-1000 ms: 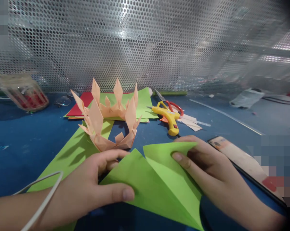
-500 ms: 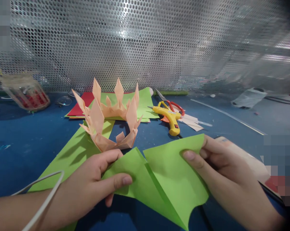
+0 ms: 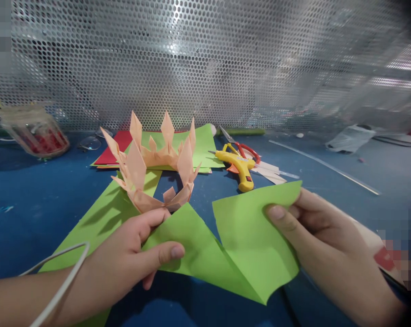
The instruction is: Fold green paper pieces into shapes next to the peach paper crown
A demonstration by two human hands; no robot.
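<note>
A piece of green paper (image 3: 249,227) is stretched between my two hands, torn or split from its top edge down toward a point near the bottom. My left hand (image 3: 144,254) pinches the left flap between thumb and fingers. On the other side, my right hand (image 3: 314,240) grips the right flap by its outer edge, thumb on top. Just beyond my left hand stands a peach folded-paper crown (image 3: 137,159) with upright leaf-shaped points. A longer green sheet (image 3: 99,227) lies under the crown and my left forearm.
Behind the crown is a stack of coloured paper (image 3: 205,141). A yellow glue gun (image 3: 238,164) and red-handled scissors (image 3: 249,151) lie to its right, near a clear glue stick (image 3: 324,165). A jar with red contents (image 3: 38,134) stands far left. Perforated metal (image 3: 205,59) closes off the back.
My right hand has moved right and slightly up, drawing its flap away. The split in the green paper is wider, and its bottom point has risen.
</note>
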